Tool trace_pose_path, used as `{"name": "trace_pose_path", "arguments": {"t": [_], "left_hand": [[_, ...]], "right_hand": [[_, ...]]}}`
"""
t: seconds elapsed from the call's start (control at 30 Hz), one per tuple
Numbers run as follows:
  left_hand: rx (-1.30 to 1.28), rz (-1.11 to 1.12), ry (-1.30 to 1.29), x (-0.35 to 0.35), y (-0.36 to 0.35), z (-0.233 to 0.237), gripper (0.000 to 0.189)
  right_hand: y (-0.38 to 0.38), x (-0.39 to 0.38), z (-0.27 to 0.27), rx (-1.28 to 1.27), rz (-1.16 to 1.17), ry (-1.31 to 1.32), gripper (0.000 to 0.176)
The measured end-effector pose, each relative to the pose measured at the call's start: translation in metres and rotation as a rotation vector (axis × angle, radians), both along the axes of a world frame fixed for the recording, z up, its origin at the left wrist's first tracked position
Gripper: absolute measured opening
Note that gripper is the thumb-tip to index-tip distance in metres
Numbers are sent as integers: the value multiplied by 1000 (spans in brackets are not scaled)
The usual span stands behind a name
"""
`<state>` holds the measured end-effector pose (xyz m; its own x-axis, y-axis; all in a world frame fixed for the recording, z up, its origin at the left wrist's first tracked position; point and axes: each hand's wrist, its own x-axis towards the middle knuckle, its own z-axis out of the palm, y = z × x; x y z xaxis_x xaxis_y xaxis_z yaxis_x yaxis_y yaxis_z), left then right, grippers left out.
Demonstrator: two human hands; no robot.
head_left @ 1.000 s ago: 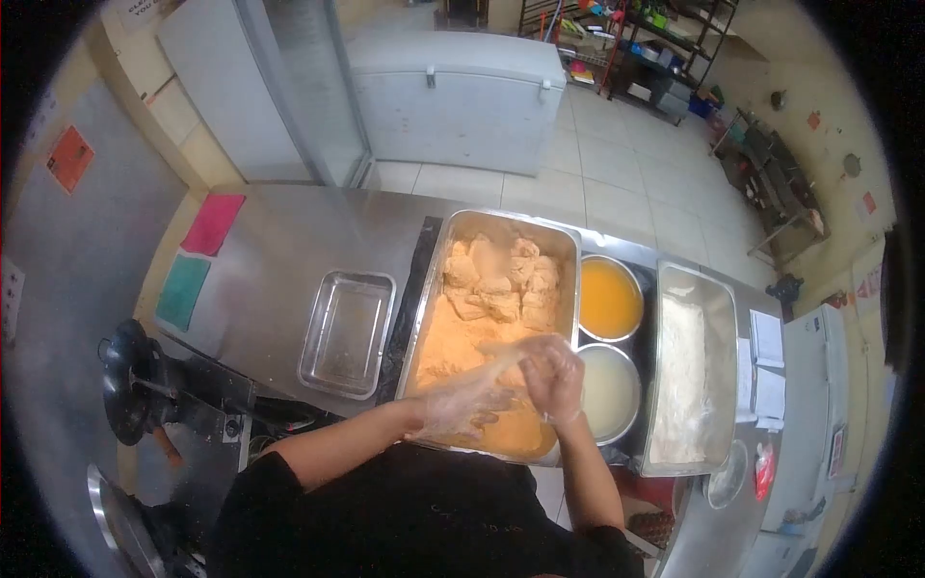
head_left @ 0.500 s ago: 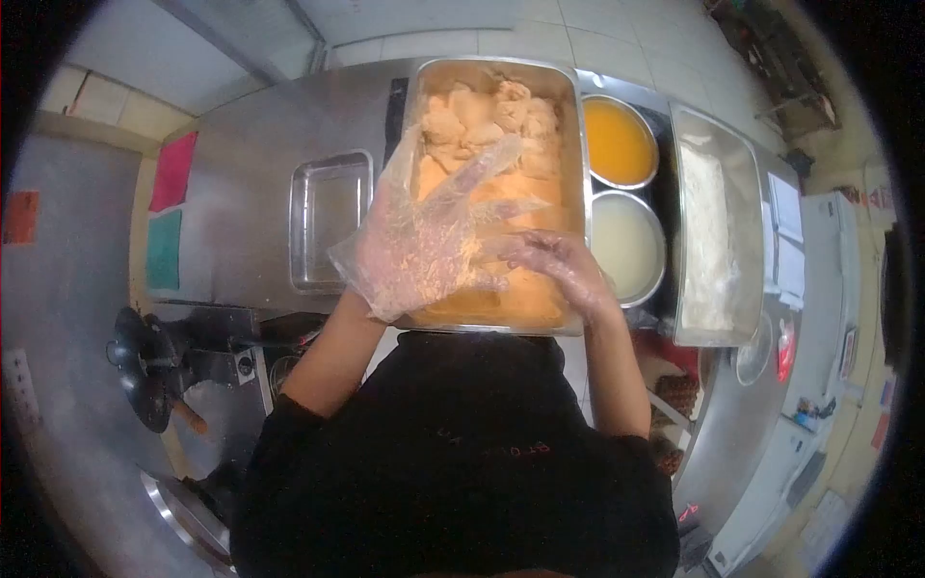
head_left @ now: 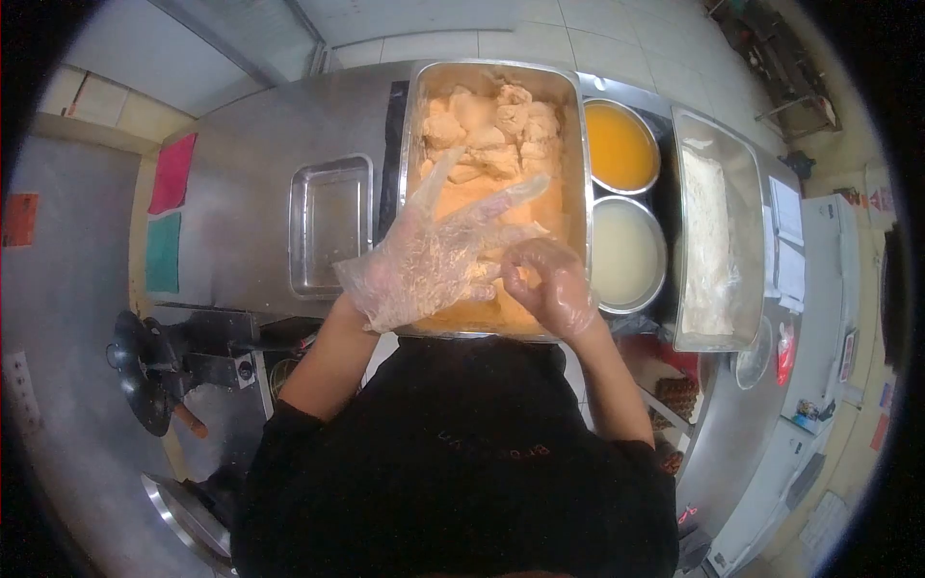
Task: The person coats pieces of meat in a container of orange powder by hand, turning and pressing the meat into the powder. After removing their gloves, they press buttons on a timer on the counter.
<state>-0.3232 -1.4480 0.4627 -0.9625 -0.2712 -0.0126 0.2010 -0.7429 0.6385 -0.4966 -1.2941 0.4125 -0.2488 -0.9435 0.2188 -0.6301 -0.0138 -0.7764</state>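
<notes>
My left hand (head_left: 424,265) is in a loose clear plastic glove speckled with orange crumbs. Its fingers are spread above the tray, and it holds nothing. Close beside its lower fingers is my right hand (head_left: 551,289), shiny as if under thin film. The right fingers curl into a ring, tips against or very near the left glove; what they pinch, if anything, I cannot make out. Beneath both hands lies a deep metal tray (head_left: 585,164) of orange powdery crumbs (head_left: 482,197). Pale, coated pieces (head_left: 515,116), perhaps meat, are heaped at its far end.
Right of the tray stand a bowl of orange-yellow liquid (head_left: 620,144) and a bowl of pale liquid (head_left: 626,250). Farther right, a long metal pan (head_left: 752,231) holds white powder. A shallow metal tray (head_left: 301,231) sits on the steel counter (head_left: 231,193) to the left.
My left hand has turned, and its spread fingers point more toward the far end. My right hand has gone from loosely extended fingers to a curled ring, slightly lower.
</notes>
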Motion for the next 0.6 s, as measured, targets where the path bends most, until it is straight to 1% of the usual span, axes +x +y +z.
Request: {"name": "trace_pose_path", "arguments": {"t": [0.03,0.07,0.13,0.17,0.2,0.23,0.27,0.33,0.37,0.43,0.47,0.53,0.57,0.6], "left_hand": [[-92,20,-46,2,0,1,87],[-184,39,-93,4,0,2,86],[15,28,-18,8,0,1,73],[18,28,-21,8,-3,1,73],[-112,37,-4,7,-6,0,74],[-174,42,2,6,-9,2,74],[-236,48,9,4,-11,3,75],[432,-34,2,2,-17,12,85],[430,-31,1,3,-19,13,85],[377,-74,43,6,-20,13,100],[382,-75,39,4,-18,13,100],[482,95,4,-2,-11,14,109],[483,92,2,-3,-9,15,109],[431,88,-14,-4,-8,16,108]], "right_hand": [[-2,-2,-3,-96,37,114,13],[-3,-6,-4,-93,38,112,13],[-5,-13,-6,-159,-46,205,15],[-5,-14,-5,-156,-46,202,15],[-5,-16,0,-119,-68,120,16],[-4,-16,2,-80,-90,38,17],[-3,-14,1,-76,-87,35,17],[-5,-6,-3,56,-290,-701,23],[-4,-8,-7,55,-287,-702,23],[2,-12,-12,362,39,-752,32],[2,-7,-11,365,36,-757,32],[2,5,-5,339,28,-748,31],[4,6,-9,339,26,-750,31],[6,8,-16,315,7,-752,31]]}}
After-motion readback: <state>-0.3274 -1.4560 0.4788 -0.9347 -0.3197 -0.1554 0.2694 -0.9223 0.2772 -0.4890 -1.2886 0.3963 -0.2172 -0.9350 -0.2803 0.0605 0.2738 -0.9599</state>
